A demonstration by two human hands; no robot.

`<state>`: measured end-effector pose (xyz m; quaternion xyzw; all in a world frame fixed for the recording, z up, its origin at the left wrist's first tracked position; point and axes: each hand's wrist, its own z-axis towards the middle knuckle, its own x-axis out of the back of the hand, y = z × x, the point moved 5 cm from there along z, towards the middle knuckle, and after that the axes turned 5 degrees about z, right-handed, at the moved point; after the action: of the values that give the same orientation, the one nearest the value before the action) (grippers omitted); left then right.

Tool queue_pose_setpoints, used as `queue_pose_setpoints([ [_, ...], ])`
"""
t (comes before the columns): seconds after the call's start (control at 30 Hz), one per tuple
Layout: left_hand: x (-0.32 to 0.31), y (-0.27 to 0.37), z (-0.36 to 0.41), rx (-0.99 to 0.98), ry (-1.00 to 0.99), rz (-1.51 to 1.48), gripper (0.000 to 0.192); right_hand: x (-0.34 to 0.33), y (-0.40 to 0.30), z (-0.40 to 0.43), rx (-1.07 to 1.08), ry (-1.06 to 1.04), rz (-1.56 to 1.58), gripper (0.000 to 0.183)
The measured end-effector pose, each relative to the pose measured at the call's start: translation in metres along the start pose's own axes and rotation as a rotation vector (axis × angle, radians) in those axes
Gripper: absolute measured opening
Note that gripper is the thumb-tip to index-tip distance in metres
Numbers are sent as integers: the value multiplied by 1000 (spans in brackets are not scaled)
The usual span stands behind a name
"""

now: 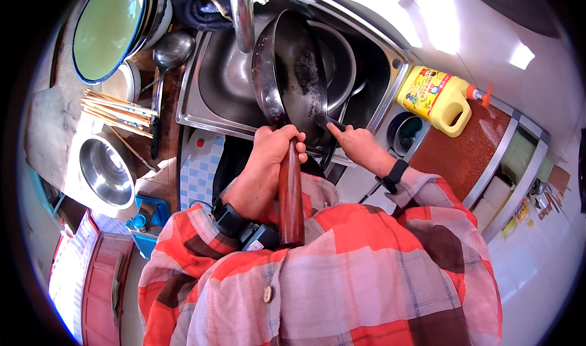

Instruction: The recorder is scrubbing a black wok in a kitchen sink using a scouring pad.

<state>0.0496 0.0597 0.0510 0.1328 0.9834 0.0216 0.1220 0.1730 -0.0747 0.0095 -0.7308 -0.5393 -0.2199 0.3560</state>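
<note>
My left hand [277, 151] grips the red wooden handle [291, 199] of a dark metal wok [300, 78], near where the handle meets the pan. The wok is tilted on its side over a stainless steel sink [224, 78], with some foam on its inner face. My right hand [352, 142] holds a dark object [327, 122] against the wok's lower inner edge; what kind it is cannot be told. Behind the wok a round metal basin [348, 62] sits in the sink, and a thin metal utensil handle [359, 88] leans beside it.
A faucet [242, 16] hangs over the sink. At left are stacked enamel basins [110, 30], a ladle [174, 48], chopsticks [119, 112] and a steel bowl [105, 169]. At right stand a yellow detergent jug [432, 98] and a small dark container [407, 133].
</note>
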Motion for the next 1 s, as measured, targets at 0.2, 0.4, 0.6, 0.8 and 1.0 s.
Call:
queue_pose_setpoints([
  [0.2, -3, -1, 2, 9, -7, -1, 5, -8, 18, 17, -87, 128, -95, 44],
  [0.4, -2, -1, 0, 16, 22, -18, 5, 12, -8, 0, -35, -97, 89, 34],
  [0.6, 2, -1, 3, 20, 13, -19, 6, 0, 8, 23, -85, 29, 59, 36],
  [0.8, 2, -1, 2, 25, 30, -32, 6, -4, -2, 6, -16, -64, 47, 40],
  [1.0, 3, 0, 4, 29, 25, -25, 6, 1, 6, 18, -93, -85, 113, 40],
])
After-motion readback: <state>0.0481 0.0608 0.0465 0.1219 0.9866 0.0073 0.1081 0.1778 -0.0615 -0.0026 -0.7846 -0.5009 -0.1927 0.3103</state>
